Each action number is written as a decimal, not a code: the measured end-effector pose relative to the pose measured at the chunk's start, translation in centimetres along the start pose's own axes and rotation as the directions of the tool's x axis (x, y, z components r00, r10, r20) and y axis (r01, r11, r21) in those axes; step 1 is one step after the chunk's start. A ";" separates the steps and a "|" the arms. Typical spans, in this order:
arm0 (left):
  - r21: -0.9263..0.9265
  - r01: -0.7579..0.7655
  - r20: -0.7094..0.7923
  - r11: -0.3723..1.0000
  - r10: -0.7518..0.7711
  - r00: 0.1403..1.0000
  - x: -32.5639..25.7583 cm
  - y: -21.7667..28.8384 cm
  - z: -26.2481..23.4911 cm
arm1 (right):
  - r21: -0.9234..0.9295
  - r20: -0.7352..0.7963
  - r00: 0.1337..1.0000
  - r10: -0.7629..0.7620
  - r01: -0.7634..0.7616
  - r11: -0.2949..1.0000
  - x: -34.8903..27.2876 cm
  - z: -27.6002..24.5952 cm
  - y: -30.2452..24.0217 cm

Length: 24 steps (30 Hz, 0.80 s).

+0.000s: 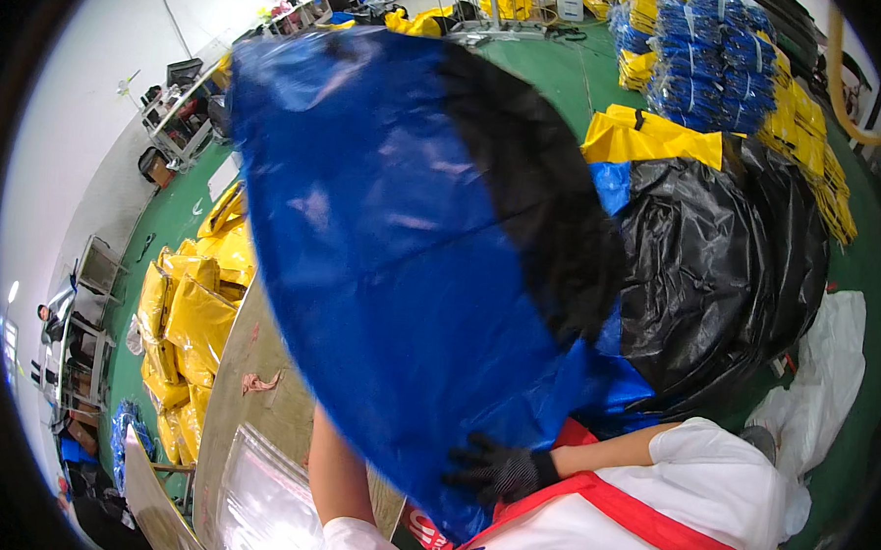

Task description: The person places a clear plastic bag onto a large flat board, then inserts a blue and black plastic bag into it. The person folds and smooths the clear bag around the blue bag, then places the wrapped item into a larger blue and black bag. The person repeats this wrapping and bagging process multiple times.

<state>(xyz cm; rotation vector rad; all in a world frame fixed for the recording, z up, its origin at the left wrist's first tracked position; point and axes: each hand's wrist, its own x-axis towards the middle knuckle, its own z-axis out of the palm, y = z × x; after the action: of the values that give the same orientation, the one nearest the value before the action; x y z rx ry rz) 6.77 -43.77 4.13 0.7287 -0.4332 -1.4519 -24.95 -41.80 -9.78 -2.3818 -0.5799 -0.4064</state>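
A large, shiny blue and black tarpaulin piece [393, 234] is raised in front of me and takes up the middle of the view. Its left part is blue, and a dark band runs down its right side. My right hand [499, 466], in a dark knit glove, lies against the lower blue part with the fingers spread. The left forearm rises behind the tarpaulin's lower left edge, and the sheet hides that hand. Under the sheet is a worktable [289, 367], with a clear plastic bag stack [268, 499] on its near part.
Yellow packed bundles [183, 313] are heaped left of the table. On the right stands a big crumpled black tarpaulin pile [707, 257] with yellow and blue parts. Tied blue bundles [710, 66] are stacked behind it. A white plastic sheet [825, 361] lies at the right.
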 end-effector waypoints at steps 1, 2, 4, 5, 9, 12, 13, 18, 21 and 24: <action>0.016 -0.092 0.037 0.996 0.091 0.995 -1.1 2.1 0.9 | 0.061 0.057 0.998 0.011 -0.014 0.998 1.2 2.3 -0.2; 0.037 -0.175 0.064 0.984 0.172 0.983 -2.8 3.7 1.7 | 0.129 0.115 0.993 0.012 -0.027 0.991 2.4 3.6 -0.2; 0.077 -0.317 0.103 0.945 0.309 0.946 -7.6 6.2 2.6 | 0.174 0.115 0.967 -0.228 0.206 0.963 6.0 3.2 -1.2; 0.098 -0.364 0.111 0.926 0.353 0.929 -10.6 6.9 2.7 | 0.215 0.110 0.944 -0.312 0.283 0.934 8.0 4.0 -1.8; 0.184 -0.324 0.097 0.928 0.310 0.946 -17.8 5.6 0.1 | 0.339 0.114 0.842 -0.527 0.466 0.817 13.2 7.0 -3.4; 0.701 0.113 -0.552 0.704 0.435 0.711 -22.5 1.9 -1.3 | 0.458 0.122 0.730 -0.673 0.560 0.690 16.5 9.7 -5.8; 0.637 0.125 -0.627 0.761 0.417 0.658 -23.8 0.9 -3.3 | 0.500 0.129 0.690 -0.712 0.575 0.648 17.2 10.2 -6.8; 0.652 0.046 -0.699 0.756 0.578 0.421 -33.6 -0.9 -10.0 | 0.594 0.291 0.661 -0.692 0.442 0.672 19.7 6.2 -2.8; 0.682 0.095 -0.714 0.725 0.632 0.301 -42.6 -2.1 -13.2 | 0.097 0.322 0.942 -0.095 0.067 0.993 20.3 -3.9 16.6; 0.705 0.353 -0.705 0.615 0.663 0.252 -41.3 -1.5 -15.7 | -0.716 -0.253 0.945 0.209 -0.328 0.616 9.0 -16.7 35.9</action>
<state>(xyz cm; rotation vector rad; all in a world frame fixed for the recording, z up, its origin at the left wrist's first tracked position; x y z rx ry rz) 12.18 -0.25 -1.54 2.0860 -0.0904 -0.1877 -1.62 -74.97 -12.11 -3.1310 0.0812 -0.7996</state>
